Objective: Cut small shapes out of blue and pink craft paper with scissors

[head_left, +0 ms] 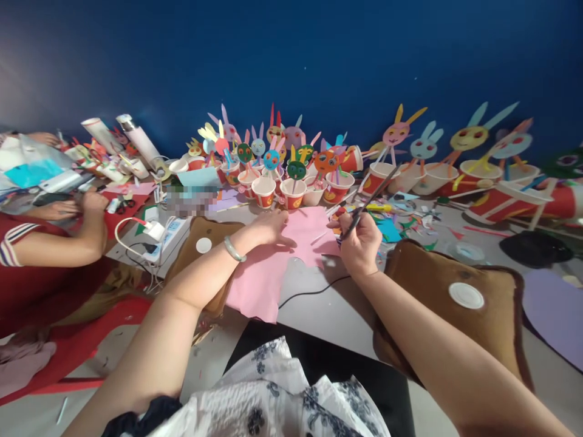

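Observation:
A sheet of pink paper [259, 285] lies on the table in front of me, its right side cut unevenly. My left hand [268, 229], with a pale bangle at its wrist, rests on that paper with thumb and fingers apart. In my right hand [363, 243] is a pair of dark scissors [380, 187], gripped at the handles near the paper's right edge. Their blades point up and away to the right. A narrow pink strip [317, 238] lies on the sheet between my hands.
Red-and-white paper cups [294, 195] with paper rabbit heads line the back. Brown cushions [449, 291] lie on both sides. Paper scraps [410, 224] are scattered at right. A power strip [170, 240] and a black cable [314, 292] cross the table. Another person's arm [59, 243] is at left.

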`<state>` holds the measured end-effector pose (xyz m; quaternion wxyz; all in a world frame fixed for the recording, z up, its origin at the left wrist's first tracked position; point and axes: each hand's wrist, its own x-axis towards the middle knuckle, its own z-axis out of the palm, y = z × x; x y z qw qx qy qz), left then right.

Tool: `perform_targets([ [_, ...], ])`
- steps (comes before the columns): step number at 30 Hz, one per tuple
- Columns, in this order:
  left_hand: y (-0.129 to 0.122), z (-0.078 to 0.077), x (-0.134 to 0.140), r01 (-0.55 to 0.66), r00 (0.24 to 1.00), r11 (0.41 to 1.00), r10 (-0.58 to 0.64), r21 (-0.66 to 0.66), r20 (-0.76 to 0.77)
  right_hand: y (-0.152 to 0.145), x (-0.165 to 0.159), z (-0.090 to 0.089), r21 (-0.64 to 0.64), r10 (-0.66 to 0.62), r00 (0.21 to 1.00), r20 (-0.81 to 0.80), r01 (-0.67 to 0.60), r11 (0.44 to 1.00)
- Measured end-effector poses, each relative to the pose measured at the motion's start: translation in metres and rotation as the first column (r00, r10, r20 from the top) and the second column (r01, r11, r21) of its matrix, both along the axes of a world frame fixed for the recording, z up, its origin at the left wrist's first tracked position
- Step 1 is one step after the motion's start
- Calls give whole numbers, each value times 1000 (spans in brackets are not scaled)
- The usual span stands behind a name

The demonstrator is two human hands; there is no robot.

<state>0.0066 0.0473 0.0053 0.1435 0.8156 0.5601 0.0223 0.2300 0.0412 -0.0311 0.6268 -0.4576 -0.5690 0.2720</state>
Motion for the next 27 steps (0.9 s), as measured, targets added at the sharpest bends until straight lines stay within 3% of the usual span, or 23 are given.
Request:
perform_targets([
  [2,-3,6,0,202,979,979,-200,-37,36,-1,-1,-3,-13,16,1000,12,-16,1000],
  [4,-6,10,2,399,917,909,-391,-124,85,-3,-2,-5,-32,33,999,38,-31,999],
  [6,-9,11,5,486,874,856,-470,-179,125,-5,-3,-6,-47,50,996,73,-46,998],
  [10,-6,7,3,483,875,861,-468,-160,122,-10,-6,-5,-27,56,987,152,-53,998],
  [12,-1,8,-4,501,862,847,-469,-178,194,-12,-8,-2,-30,77,981,177,-73,997],
  [15,5,18,-22,584,778,774,-447,-245,442,-15,-9,0,-23,88,983,163,-85,996],
  [18,8,34,-36,625,717,725,-386,-290,580,-16,-10,-1,20,94,979,179,-99,995],
  [22,7,47,-44,615,684,716,-274,-331,676,-16,-9,-5,65,61,977,204,-76,995],
  [27,5,44,-46,614,659,706,-213,-352,722,-16,-8,-6,116,50,975,216,-76,990],
])
